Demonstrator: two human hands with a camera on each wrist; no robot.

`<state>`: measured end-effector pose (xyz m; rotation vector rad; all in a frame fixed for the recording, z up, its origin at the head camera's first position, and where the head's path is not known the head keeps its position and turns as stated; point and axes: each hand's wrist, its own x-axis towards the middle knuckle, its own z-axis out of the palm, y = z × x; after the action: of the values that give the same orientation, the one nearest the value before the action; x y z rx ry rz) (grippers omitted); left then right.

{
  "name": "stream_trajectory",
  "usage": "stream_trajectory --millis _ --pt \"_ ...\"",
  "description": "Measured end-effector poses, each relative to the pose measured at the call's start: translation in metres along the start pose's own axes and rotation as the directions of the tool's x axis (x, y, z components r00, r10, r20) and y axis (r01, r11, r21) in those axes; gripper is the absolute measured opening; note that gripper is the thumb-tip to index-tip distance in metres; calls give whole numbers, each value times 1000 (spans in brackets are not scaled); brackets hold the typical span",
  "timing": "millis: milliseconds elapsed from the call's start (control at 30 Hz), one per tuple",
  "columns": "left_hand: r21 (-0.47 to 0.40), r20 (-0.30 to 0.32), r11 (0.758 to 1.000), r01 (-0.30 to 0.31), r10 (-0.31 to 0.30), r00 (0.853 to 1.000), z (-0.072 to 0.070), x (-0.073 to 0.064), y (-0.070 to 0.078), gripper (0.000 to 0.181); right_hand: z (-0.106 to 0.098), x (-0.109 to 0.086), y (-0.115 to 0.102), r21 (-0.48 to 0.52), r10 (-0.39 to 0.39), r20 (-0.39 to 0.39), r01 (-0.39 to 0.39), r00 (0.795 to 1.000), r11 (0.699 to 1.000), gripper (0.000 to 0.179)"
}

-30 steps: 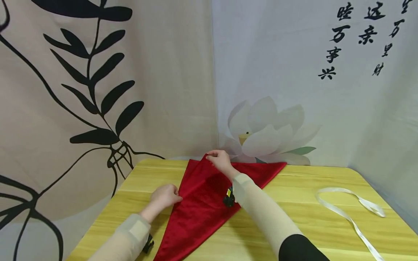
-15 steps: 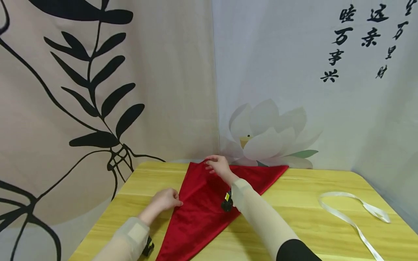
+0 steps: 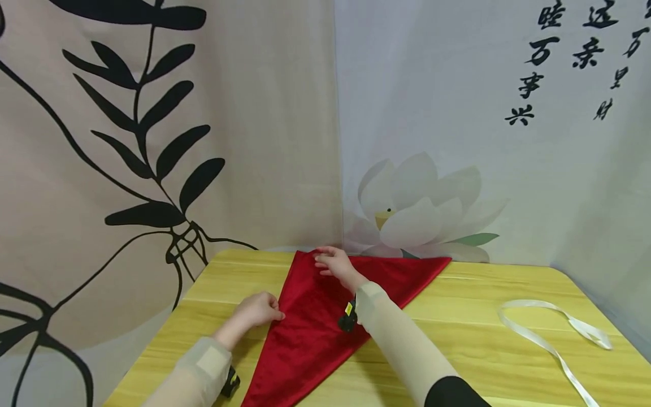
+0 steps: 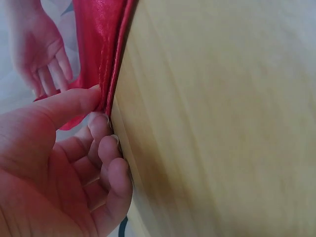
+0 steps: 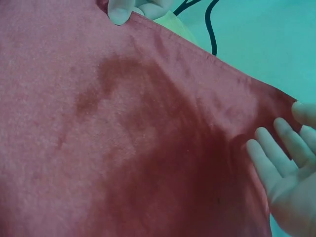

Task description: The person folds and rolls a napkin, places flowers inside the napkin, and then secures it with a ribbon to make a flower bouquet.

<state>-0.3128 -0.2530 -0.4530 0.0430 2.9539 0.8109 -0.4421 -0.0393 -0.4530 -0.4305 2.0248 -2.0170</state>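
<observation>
A red satin cloth (image 3: pixel 305 339) lies folded into a large triangle on the table, its far side along the back edge. At the cloth's left edge my left hand (image 3: pixel 256 310) pinches the layered hem between thumb and index finger, the other fingers curled loosely below, as the left wrist view shows. My right hand (image 3: pixel 338 265) is at the far left corner. In the right wrist view its thumb (image 5: pixel 305 112) is at the end of the cloth's edge, pinching the corner against the index finger, while the other fingers spread out straight over the fabric.
A white ribbon (image 3: pixel 541 339) lies in a loose curve on the right of the yellow wood-grain table (image 3: pixel 447 316). Behind the table hangs a pale curtain (image 3: pixel 274 141) with a black plant print, a lotus and black characters.
My right hand has shifted slightly left and spread its outer fingers. The far left part of the cloth, raised in a fold before, now looks flatter. The left hand keeps its place.
</observation>
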Motion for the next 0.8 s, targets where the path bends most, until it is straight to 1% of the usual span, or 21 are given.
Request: stream_trajectory --millis 133,233,400,600,800 --pt "-34 7 999 0 0 1000 1 -3 -4 28 6 1 5 -4 28 43 -28 999 1000 44" --pt "-49 22 999 8 -7 1000 2 -5 -3 28 8 1 7 3 46 65 -47 997 999 45" --pt "-82 55 996 20 -16 998 1 0 1 28 9 3 12 9 65 80 -66 995 998 49" --pt "-109 81 992 59 -50 995 -2 4 0 30 14 3 12 24 83 118 -87 990 996 56" --pt "-114 91 992 52 -42 995 -4 4 2 34 17 0 14 4 86 94 -87 992 996 58"
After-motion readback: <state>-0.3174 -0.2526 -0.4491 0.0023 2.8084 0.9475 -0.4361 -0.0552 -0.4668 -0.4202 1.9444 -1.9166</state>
